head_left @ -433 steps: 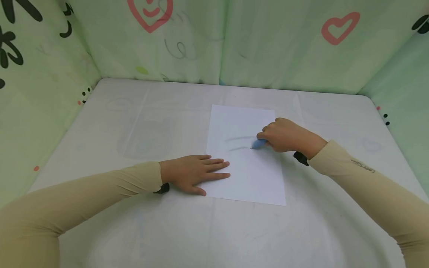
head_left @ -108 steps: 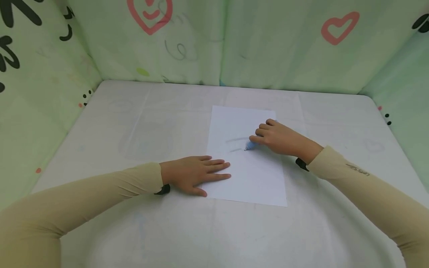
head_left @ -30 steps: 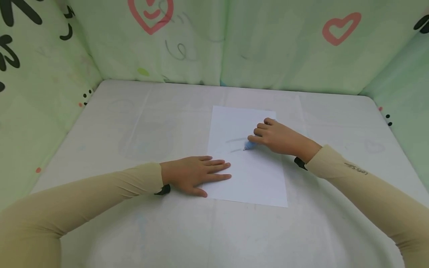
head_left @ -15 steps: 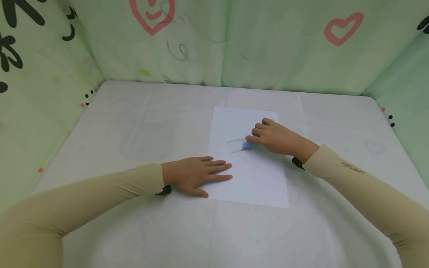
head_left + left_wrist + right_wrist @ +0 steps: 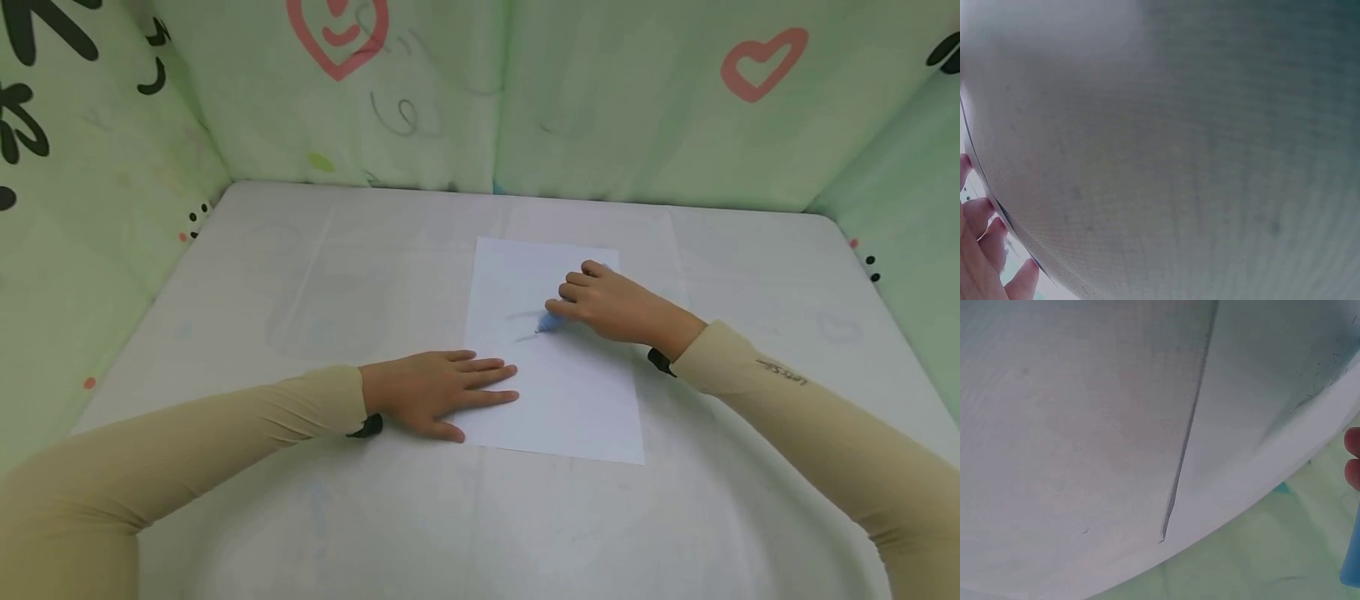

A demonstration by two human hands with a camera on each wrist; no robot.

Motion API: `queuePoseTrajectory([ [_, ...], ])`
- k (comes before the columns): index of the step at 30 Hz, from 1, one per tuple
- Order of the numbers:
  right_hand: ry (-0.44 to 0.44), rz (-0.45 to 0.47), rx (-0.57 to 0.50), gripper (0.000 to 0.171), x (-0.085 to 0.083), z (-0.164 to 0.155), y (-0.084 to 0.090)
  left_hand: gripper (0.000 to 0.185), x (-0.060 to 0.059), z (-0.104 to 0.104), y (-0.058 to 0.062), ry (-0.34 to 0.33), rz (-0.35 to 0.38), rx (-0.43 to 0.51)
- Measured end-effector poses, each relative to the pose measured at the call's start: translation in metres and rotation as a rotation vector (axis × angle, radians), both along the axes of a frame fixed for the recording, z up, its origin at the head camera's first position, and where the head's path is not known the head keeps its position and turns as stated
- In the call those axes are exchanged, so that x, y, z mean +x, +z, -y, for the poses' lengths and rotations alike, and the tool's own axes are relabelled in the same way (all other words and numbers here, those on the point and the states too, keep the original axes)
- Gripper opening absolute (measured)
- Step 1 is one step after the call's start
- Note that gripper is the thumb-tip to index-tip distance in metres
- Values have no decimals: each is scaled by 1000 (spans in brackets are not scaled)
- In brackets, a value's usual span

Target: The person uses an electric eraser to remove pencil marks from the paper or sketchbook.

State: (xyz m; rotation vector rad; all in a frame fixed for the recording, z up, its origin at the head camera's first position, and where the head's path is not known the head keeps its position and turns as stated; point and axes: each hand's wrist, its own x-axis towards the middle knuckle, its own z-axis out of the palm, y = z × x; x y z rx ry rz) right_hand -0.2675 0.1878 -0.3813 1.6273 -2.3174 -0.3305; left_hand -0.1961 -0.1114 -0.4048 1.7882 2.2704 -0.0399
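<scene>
Head view: the bare left hand (image 5: 427, 393) spreads its fingers over a white rectangular paper sheet (image 5: 562, 408). Farther off, the bare right hand (image 5: 603, 302) pinches a blue cylindrical pen (image 5: 551, 322), its tip jutting out beneath the fingers.

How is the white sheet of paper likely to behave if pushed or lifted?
The white sheet is probably light and floppy, since it looks thin and lies flat. Pushed, it would likely slide, as the tabletop looks flat, though the left hand, spread over its edge, may steady it.
</scene>
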Motion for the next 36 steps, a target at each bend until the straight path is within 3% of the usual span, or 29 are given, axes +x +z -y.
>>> queuePoseTrajectory([
  [36,20,10,2,30,-1,1,-2,71,2,-1,1,-4,-9,16],
])
